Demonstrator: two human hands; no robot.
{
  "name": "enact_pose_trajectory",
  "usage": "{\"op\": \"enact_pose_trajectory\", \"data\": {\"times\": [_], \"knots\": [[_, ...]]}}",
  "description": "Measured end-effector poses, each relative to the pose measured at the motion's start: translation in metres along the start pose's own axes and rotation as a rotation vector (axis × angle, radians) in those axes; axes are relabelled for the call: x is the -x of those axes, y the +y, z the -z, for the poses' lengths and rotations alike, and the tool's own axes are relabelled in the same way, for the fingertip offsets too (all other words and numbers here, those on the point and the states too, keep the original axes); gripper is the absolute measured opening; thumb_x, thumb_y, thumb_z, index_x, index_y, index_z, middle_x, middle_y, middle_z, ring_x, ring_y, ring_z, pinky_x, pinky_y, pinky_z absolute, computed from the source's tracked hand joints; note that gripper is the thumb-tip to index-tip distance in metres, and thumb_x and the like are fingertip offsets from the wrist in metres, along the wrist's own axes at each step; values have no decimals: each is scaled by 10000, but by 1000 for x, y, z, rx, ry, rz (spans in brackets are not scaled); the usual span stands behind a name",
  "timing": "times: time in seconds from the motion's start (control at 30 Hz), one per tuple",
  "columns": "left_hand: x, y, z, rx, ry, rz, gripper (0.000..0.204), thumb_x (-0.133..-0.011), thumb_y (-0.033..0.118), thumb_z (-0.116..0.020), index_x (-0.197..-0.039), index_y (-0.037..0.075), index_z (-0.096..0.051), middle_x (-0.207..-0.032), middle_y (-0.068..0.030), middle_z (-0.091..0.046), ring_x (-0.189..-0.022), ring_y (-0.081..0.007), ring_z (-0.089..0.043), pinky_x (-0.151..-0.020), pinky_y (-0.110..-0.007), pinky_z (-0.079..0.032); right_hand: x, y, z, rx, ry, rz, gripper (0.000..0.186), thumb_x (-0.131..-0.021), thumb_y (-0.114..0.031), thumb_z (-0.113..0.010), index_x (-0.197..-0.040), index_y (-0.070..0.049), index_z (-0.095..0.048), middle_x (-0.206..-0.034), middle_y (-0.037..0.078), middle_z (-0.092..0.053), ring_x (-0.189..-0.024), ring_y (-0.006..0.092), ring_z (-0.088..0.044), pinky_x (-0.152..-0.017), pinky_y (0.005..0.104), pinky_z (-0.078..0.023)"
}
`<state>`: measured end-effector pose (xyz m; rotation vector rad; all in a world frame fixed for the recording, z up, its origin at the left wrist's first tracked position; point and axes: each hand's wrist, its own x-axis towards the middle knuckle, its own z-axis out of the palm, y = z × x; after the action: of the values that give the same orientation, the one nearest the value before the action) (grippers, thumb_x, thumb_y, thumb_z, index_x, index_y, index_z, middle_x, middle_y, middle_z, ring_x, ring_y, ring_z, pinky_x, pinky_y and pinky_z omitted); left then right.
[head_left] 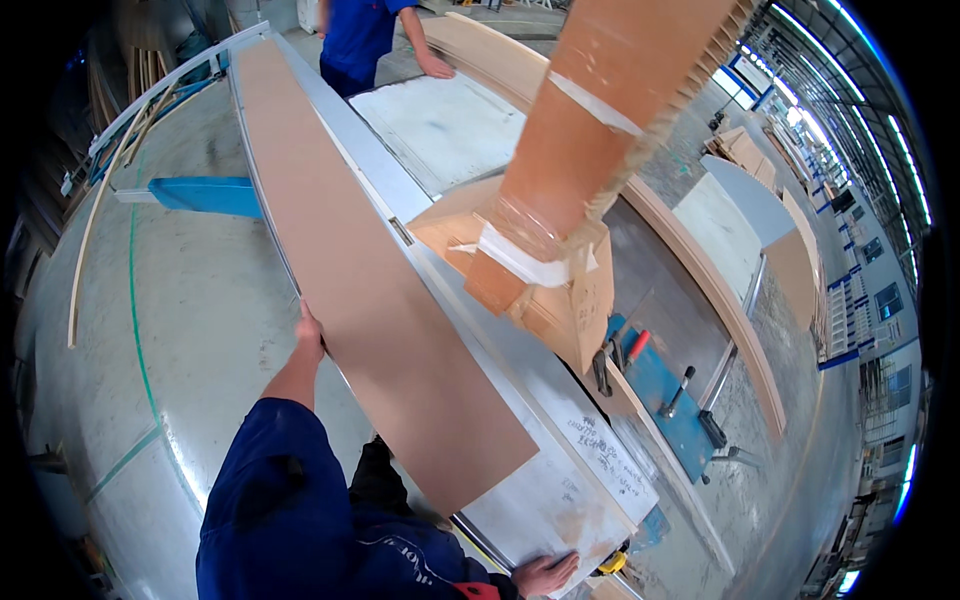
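Observation:
A long brown wooden board (pixel 370 290) lies along a grey metal saw table (pixel 540 400), running from the near end to the far left. My left hand (pixel 309 332) grips the board's left edge, arm in a blue sleeve. My right hand (pixel 545 573) rests flat on the near end of the table, fingers spread, holding nothing. A brown cardboard-wrapped duct (pixel 590 130) with white tape hangs over the table's middle and hides part of it.
Another person in blue (pixel 365 35) stands at the far end with a hand on a pale panel (pixel 440 120). A blue clamp fixture (pixel 660 390) sits right of the table. Curved wooden strips (pixel 700 290) lie right. A blue support arm (pixel 205 195) sticks out left over the concrete floor.

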<state>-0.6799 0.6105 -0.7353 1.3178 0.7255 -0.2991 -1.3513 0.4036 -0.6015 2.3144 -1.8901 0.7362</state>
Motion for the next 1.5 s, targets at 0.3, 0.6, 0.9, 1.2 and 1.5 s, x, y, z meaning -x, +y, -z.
{"op": "enact_pose_trajectory", "data": {"times": [0.3, 0.6, 0.9, 1.2, 1.5], "knots": [[30, -15, -7, 7, -83, -75, 836, -1035, 728, -442, -1374, -14, -627, -1285, -119, -715, -1115, -311, -686, -915, -442, -572, 17, 60, -25, 17, -70, -159, 685, -875, -274, -570, -1498, 9, -551, -1486, 232, -594, -1432, 460, -471, -1217, 543, -313], [70, -102, -7, -285, 3, -174, 1002, -1008, 814, -334, -1269, -87, -686, -1175, -175, -749, -1048, -325, -699, -891, -444, -564, 14, 171, -51, -39, 3, -136, 683, -850, -288, -586, -1468, 6, -588, -1469, 221, -612, -1409, 455, -503, -1214, 540, -333], [205, -208, 9, -522, 39, -184, 962, -1052, 743, -295, -1129, -112, -728, -1000, -299, -749, -1018, -460, -723, -860, -533, -553, -13, 287, 29, -169, -76, -201, 559, -916, -192, -549, -1399, 77, -625, -1375, 321, -641, -1309, 479, -588, -1176, 499, -423], [407, -257, 60, -412, -468, 147, 691, -1086, 584, -453, -1011, -55, -707, -823, -186, -736, -776, -304, -754, -598, -411, -607, -35, 446, 68, -444, -128, -435, 507, -1003, -303, -614, -1359, 55, -660, -1361, 292, -661, -1275, 418, -629, -1122, 472, -476], [357, -253, 280, -703, -650, -347, 616, -1109, 459, -452, -863, -50, -696, -785, -180, -732, -626, -259, -715, -578, -369, -588, -22, 394, 25, -269, -242, 148, 555, -988, -347, -685, -1428, -14, -634, -1378, 245, -672, -1307, 342, -626, -1152, 429, -446]]}}
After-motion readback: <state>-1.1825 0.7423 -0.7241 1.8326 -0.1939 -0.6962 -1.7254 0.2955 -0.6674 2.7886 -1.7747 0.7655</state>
